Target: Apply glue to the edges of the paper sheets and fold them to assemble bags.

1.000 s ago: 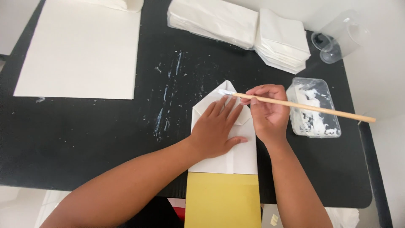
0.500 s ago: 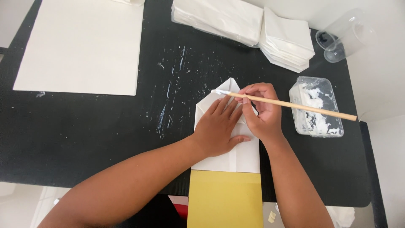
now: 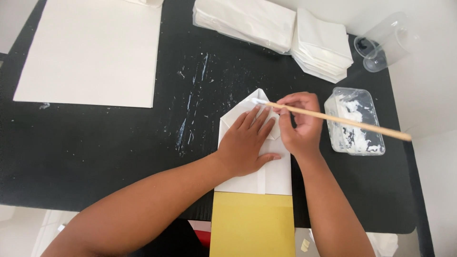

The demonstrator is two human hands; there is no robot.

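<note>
folded paper (image 3: 273, 178): white, pointed at the far end, flat on the black desk (image 3: 95, 152), near its front edge.
left hand (image 3: 247, 143): fingers spread apart, palm pressed flat on the folded paper, gripping nothing.
right hand (image 3: 300, 123): just right of the left hand, fingers pinched together on the wooden stick (image 3: 342, 121).
wooden stick: tip with white paste touching the paper's pointed end, handle slanting out to the right.
paste tub (image 3: 354, 121): clear plastic, smeared white, just right of the folded paper.
yellow sheet (image 3: 252, 226): touching the folded paper's near edge, overhanging the desk.
white board (image 3: 90, 52): well left of the folded paper.
paper stacks (image 3: 285, 28): beyond the folded paper.
</note>
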